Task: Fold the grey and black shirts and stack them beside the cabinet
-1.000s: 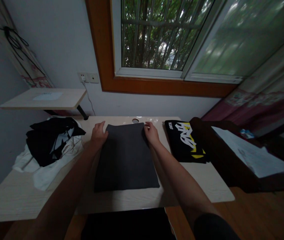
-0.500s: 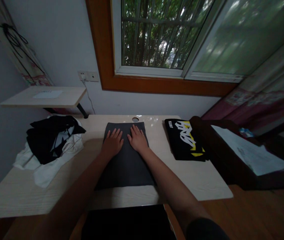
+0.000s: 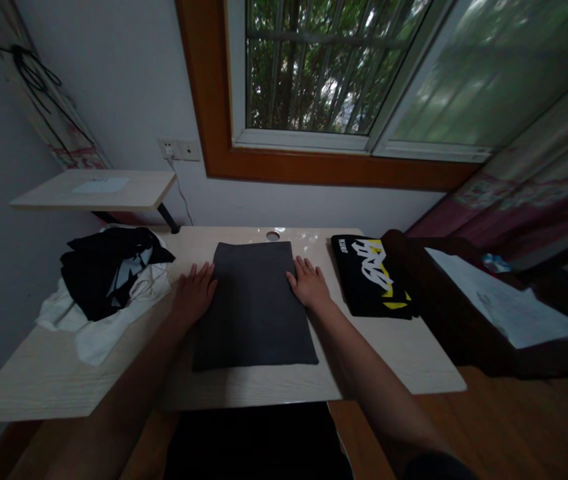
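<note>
A dark grey folded cloth, likely a garment (image 3: 257, 307), lies flat and smooth in the middle of the pale desk (image 3: 244, 390). My left hand (image 3: 194, 291) is open at its left edge, fingers stretched toward the window and the fingertips close to the cloth. On the opposite side my right hand (image 3: 309, 283) is also open, thumb by the right edge and fingers slightly spread. Neither hand grips anything. To the right is a folded black shirt (image 3: 370, 277) with white and yellow print.
A crumpled pile of black clothing (image 3: 97, 273) and white clothing (image 3: 97, 340) lies on the left. Behind it stands a small raised shelf (image 3: 139, 190) bearing a paper. A dark brown piece of furniture (image 3: 414, 267) with a large sheet (image 3: 504, 300) adjoins the desk's right side.
Both hands have slid apart from the top of the grey cloth, the left one leftward and the right one rightward, to its side edges. The cloth stays in place.
</note>
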Available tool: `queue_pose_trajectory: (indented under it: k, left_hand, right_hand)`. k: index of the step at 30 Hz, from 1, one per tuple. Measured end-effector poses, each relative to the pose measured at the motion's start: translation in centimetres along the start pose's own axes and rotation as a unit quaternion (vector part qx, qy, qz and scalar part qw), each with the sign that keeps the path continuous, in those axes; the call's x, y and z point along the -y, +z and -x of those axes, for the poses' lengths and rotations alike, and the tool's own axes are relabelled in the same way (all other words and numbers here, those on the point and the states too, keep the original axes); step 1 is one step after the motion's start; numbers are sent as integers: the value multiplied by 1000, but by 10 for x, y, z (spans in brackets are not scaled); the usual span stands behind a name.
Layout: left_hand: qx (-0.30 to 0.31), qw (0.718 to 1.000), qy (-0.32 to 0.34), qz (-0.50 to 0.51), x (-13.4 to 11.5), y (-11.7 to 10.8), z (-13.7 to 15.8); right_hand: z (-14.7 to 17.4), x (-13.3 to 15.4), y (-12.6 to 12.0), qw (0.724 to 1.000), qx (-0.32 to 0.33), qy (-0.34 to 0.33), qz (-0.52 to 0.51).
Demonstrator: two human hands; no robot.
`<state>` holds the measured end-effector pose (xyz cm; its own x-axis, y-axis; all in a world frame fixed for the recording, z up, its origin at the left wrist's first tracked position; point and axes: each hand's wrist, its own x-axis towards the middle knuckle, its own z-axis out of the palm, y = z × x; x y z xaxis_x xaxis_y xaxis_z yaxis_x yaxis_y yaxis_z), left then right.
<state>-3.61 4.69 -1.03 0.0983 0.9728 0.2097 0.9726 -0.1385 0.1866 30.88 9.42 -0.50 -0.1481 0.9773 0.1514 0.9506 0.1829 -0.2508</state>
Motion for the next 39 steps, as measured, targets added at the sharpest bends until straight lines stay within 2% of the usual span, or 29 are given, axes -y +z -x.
queue_pose_trajectory:
  k: [6, 11, 13, 16, 19, 25, 33, 39]
  left_hand:
    - [-16, 993, 6, 113, 15, -12, 37]
    - [-31, 982, -49, 178, -3, -23, 60]
    - [-20, 976, -59, 207, -12, -28, 64]
    - [19, 964, -114, 238, -21, -35, 64]
    - [43, 956, -155, 247, -25, -38, 57]
    - [14, 955, -144, 257, -29, -31, 43]
    - [-28, 954, -108, 277, -28, -25, 29]
    - [-44, 956, -91, 275, -21, -23, -10]
  right_hand:
    - [30, -11, -4, 999, -14, -13, -26]
    - [59, -4, -9, 998, -26, -44, -48]
    - [68, -2, -12, 996, -27, -61, -58]
    - [78, 0, -17, 993, -40, -74, -87]
    - [82, 1, -22, 990, -45, -50, -127]
    - [75, 12, -20, 980, -19, 38, -197]
    - [48, 17, -13, 990, -37, 17, -133]
    - [12, 23, -17, 991, -69, 7, -112]
